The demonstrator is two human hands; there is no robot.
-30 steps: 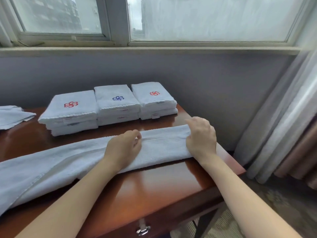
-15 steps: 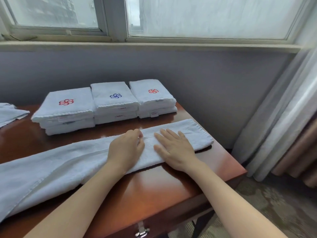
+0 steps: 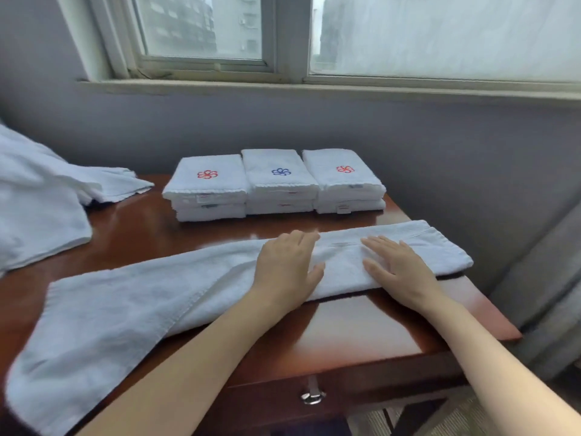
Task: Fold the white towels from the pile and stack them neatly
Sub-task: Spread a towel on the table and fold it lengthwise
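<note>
Window (image 3: 440, 36) across the back wall, 10 to 2 o'clock. Grey curtain (image 3: 550, 294) down the 3 o'clock edge.

Worktop (image 3: 361, 325): glossy red-brown wood, fills the middle of the view.

Long towel (image 3: 141, 303): white, folded lengthwise into a strip, lying flat on the worktop from 7 o'clock up to 3 o'clock. Right end sits neat near the worktop's right edge. Left end is wider and looser, with layers offset.

Pile (image 3: 37, 215): loose white towels at 9 o'clock, partly out of frame, one corner draped toward the stacks.

Three folded stacks in a row at 12 o'clock, touching side by side, near the wall: left stack (image 3: 206, 187) with a red flower logo on top, middle stack (image 3: 279, 184) blue logo, right stack (image 3: 344, 180) red logo. Layer count per stack is unclear.

Left hand (image 3: 286, 262): palm down, fingers straight and close together, thumb out, pressing flat on the long towel just right of its middle.

Right hand (image 3: 396, 265): palm down, fingers slightly spread, flat on the same towel at 3 o'clock of the left hand. Hands are close, not touching. Neither pinches cloth.

Drawer pull (image 3: 312, 396): small metal ring at 6 o'clock, under the worktop edge.
</note>
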